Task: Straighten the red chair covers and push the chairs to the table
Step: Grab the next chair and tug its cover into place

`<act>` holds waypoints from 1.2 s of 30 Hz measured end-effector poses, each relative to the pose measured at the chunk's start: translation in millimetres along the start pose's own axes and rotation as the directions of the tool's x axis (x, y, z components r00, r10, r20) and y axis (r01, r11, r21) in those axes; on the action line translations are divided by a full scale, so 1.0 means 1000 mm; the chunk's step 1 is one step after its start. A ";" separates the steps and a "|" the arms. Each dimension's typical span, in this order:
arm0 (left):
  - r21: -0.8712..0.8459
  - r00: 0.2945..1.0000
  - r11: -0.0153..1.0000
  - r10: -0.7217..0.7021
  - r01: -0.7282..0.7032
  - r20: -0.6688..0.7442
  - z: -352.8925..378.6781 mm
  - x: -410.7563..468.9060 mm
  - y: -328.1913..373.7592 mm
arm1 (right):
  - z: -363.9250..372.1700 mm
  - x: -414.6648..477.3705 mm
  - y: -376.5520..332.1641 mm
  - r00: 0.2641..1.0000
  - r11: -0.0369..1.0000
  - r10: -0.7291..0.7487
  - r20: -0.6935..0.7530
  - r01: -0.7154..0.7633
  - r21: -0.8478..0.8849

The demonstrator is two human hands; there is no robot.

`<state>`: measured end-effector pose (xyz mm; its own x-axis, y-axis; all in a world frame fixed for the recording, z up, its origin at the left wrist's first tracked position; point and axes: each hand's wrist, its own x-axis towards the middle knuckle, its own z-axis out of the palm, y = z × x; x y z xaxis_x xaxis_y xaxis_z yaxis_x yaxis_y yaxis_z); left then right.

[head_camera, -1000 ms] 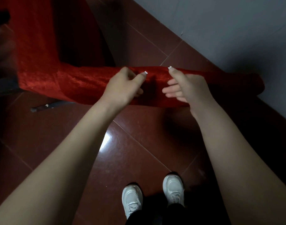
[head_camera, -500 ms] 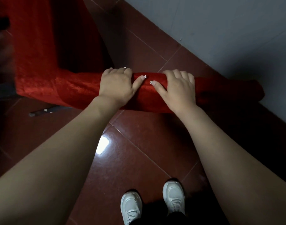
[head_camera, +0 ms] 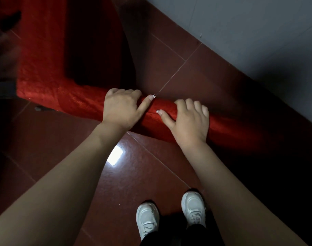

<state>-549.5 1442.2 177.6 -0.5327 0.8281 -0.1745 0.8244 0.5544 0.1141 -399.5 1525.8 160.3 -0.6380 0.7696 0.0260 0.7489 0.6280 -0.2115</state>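
Grip check: left hand (head_camera: 122,110) and right hand (head_camera: 188,121) sit side by side on the top edge of the red chair cover (head_camera: 71,102). The fingers (head_camera: 197,105) curl over its far side and the thumbs lie along the near face, tips close but apart. The cover stands over the tiled floor (head_camera: 134,174), near the wall (head_camera: 258,32).

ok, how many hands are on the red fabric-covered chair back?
2. The left hand grips the top edge of the red fabric-covered chair back near its middle. The right hand grips it just beside, thumbs nearly meeting. Neither is hidden.
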 end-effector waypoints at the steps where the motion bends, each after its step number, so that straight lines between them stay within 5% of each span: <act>1: 0.010 1.000 1.000 -0.001 0.001 0.001 0.000 -0.005 0.000 | 0.000 -0.008 -0.001 1.000 1.000 -0.015 -0.026 0.015 -0.006; 16: 0.010 0.988 0.988 0.155 -0.155 0.024 0.003 -0.024 -0.011 | 0.014 -0.037 0.014 0.931 0.968 -0.250 -0.266 0.241 -0.064; 36: -0.022 0.961 0.967 -0.248 0.252 0.124 0.021 -0.106 0.066 | -0.001 -0.056 0.066 0.902 0.910 -0.413 -0.127 0.412 -0.039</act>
<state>-434.4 1388.8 182.8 -0.6922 0.6482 -0.3175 0.6592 0.7468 0.0876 -314.2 1524.5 146.2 -0.8622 0.4489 0.2347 0.4261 0.8933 -0.1433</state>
